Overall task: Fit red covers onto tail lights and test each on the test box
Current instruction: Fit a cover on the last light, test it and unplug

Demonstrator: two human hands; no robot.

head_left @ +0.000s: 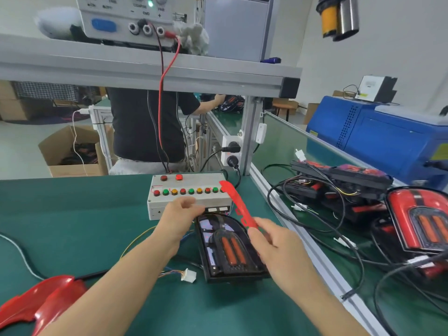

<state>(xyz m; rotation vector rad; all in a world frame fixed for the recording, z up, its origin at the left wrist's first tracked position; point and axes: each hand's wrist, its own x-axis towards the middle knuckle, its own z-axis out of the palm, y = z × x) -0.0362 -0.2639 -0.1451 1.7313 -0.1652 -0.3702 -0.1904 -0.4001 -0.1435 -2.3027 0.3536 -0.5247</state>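
On the green desk (101, 214), just in front of the grey test box (189, 195) with its row of red, green and amber buttons, a black tail light (228, 248) lies flat with two orange strips showing in its middle. The left hand (180, 219) rests at the light's far left corner, its fingers (196, 208) curled over the edge so that they seem to hold it, close against the front of the test box. The right hand (274, 246) is at the light's right edge, thumb and fingers pinching the lower end of a thin red cover (238, 204), seen edge-on; the cover slants up and away, its far tip in front of the right end of the button row. A white connector (189, 275) on thin wires lies on the desk left of the light. Two more red covers (43, 301) sit at the near left. Beyond the aluminium rail, finished tail lights (417, 219) lie among black cables.
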